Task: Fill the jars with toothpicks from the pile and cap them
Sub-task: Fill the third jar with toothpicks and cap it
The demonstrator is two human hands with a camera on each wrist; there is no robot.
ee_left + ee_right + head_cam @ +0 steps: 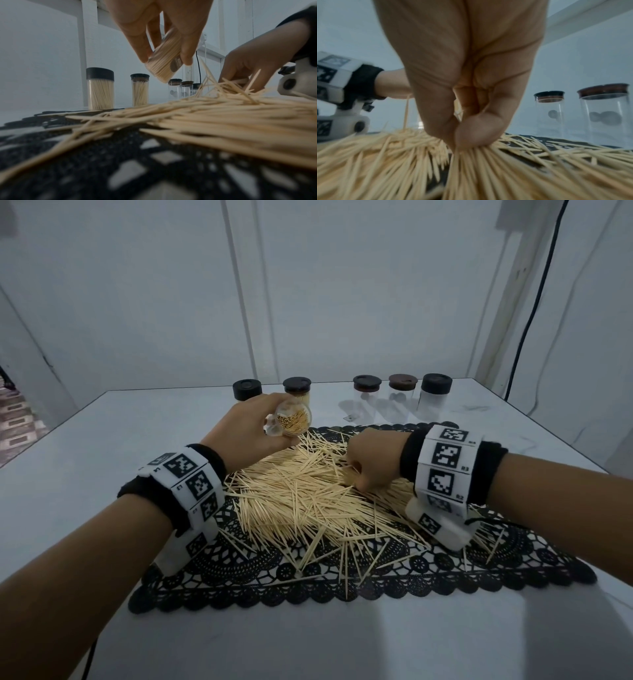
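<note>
Fingers [471, 129] of right hand [371, 460] pinch toothpicks from the pile [308, 494]; left hand [253, 429] grips open jar [291, 422] tilted above pile, presumably for loading.

pale matt wooden toothpicks [301, 494] on black openwork lace mat [445, 570]; glossy clear jars [366, 400], smooth white table [85, 446].
</note>
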